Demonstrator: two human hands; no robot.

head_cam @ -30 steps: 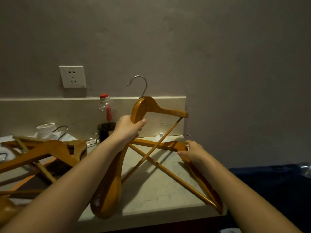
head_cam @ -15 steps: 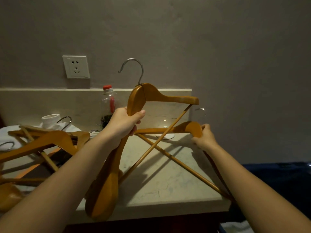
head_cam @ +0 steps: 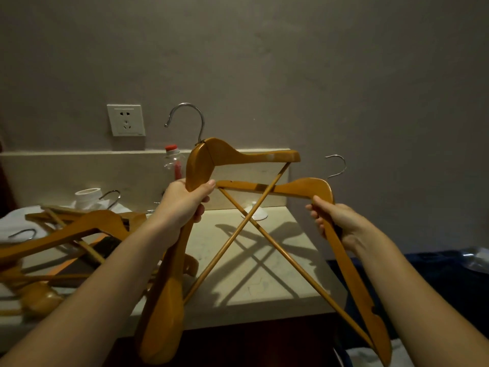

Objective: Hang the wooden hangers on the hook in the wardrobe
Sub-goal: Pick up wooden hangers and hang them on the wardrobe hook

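Orange-brown wooden hanger with steel hook (head_cam: 238, 156) is held by left grip (head_cam: 185, 205), fingers curled round its arm; second matching wooden hanger (head_cam: 304, 187) likewise by right grip (head_cam: 337, 221). Both are raised, crossed, above pale stone bench (head_cam: 264, 282).

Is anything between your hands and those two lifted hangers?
Nothing: the left hand grips the first hanger, the right hand grips the second hanger. Their thin bars cross, so they may snag. No wardrobe shows here.

My feed was dim; light from 6 o'clock threw sharp crossed shadows across the table (head_cam: 264, 287), edges stretched.
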